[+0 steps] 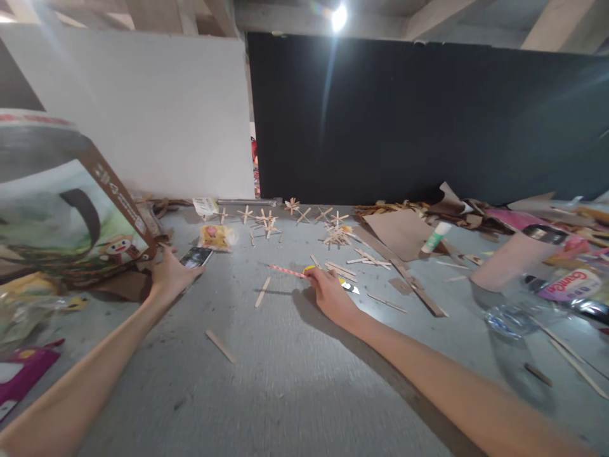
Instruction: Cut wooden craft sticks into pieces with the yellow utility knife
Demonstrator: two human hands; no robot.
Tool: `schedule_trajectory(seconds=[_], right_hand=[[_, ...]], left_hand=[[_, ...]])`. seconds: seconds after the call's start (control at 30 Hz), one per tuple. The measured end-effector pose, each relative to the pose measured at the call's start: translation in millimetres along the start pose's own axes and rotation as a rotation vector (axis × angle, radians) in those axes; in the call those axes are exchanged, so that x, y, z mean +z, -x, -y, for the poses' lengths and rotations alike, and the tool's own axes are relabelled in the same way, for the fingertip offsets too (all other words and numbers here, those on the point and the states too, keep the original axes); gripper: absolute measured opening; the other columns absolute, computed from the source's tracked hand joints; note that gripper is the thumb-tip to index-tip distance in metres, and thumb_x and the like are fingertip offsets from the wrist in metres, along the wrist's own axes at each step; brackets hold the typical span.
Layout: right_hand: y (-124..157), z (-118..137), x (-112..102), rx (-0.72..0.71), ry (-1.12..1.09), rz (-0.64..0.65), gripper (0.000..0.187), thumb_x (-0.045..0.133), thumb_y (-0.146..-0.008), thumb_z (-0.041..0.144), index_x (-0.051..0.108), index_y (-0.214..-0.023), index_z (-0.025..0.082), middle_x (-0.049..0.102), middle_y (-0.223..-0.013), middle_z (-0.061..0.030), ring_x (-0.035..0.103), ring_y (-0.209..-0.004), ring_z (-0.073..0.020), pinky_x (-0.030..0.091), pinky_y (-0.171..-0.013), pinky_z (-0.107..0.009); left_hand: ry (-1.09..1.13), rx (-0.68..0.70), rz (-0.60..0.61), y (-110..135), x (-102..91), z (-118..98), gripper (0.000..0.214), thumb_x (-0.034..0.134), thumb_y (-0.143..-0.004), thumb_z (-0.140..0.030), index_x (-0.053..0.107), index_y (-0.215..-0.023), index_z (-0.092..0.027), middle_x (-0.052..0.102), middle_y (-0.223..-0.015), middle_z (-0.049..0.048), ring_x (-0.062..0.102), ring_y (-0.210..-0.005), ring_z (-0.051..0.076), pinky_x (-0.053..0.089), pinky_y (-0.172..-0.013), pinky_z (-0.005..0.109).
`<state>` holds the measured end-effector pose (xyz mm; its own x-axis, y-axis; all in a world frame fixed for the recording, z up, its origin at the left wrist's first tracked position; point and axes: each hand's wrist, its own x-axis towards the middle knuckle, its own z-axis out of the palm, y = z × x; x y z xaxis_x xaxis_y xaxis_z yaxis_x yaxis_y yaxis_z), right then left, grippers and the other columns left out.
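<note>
My right hand (328,293) is closed in a pinch over the middle of the table. A thin red-and-white striped stick (285,271) juts leftward from its fingertips. Partly hidden beneath that hand is a yellow, white and black item (349,285), whose kind I cannot make out. My left hand (169,276) reaches out with fingers apart, at the lower corner of a large printed carton (71,209). Its thumb lies by a phone (196,257). Several wooden craft sticks (262,292) lie loose around, and crossed-stick pieces (266,222) stand farther back.
A yellow snack packet (216,237) lies behind the phone. To the right are cardboard pieces (397,231), a glue stick (435,238), a pink tumbler (516,260) and a clear plastic bottle (514,320). A magenta item (28,377) sits at front left. Board panels (404,120) rise behind the table.
</note>
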<state>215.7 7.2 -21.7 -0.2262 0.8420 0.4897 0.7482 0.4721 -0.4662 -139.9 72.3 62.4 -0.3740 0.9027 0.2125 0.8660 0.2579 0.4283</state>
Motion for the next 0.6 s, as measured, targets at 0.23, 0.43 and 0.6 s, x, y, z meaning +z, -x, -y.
schedule_trajectory(seconds=[0.23, 0.43, 0.6], right_hand=[[0.5, -3.3, 2.3, -0.005, -0.002, -0.01, 0.025, 0.038, -0.104, 0.014, 0.062, -0.107, 0.019, 0.076, -0.102, -0.0095, 0.068, -0.092, -0.023, 0.04, -0.088, -0.037], [0.8, -5.6, 4.1, -0.011, -0.017, -0.021, 0.024, 0.038, -0.104, 0.014, 0.061, -0.107, 0.021, 0.075, -0.101, -0.0085, 0.068, -0.093, -0.023, 0.04, -0.089, -0.036], [1.1, -6.1, 4.7, -0.013, -0.037, -0.034, 0.022, 0.039, -0.104, 0.016, 0.061, -0.105, 0.021, 0.075, -0.1, -0.0087, 0.068, -0.093, -0.0239, 0.04, -0.09, -0.038]], left_hand=[[-0.009, -0.05, 0.002, -3.5, 4.2, 0.1, 0.082, 0.084, -0.078, -0.035, 0.042, -0.142, -0.004, 0.069, -0.128, 0.0201, 0.065, -0.122, 0.034, 0.05, -0.095, 0.034], [-0.031, -0.051, 0.015, -3.3, 1.6, -2.2, 0.08, 0.085, -0.077, -0.034, 0.043, -0.139, -0.007, 0.07, -0.124, 0.0173, 0.068, -0.116, 0.032, 0.05, -0.09, 0.033], [-0.014, -0.047, 0.018, -2.6, 2.8, -0.3, 0.079, 0.083, -0.079, -0.035, 0.04, -0.14, -0.006, 0.069, -0.125, 0.0184, 0.066, -0.118, 0.033, 0.05, -0.091, 0.033]])
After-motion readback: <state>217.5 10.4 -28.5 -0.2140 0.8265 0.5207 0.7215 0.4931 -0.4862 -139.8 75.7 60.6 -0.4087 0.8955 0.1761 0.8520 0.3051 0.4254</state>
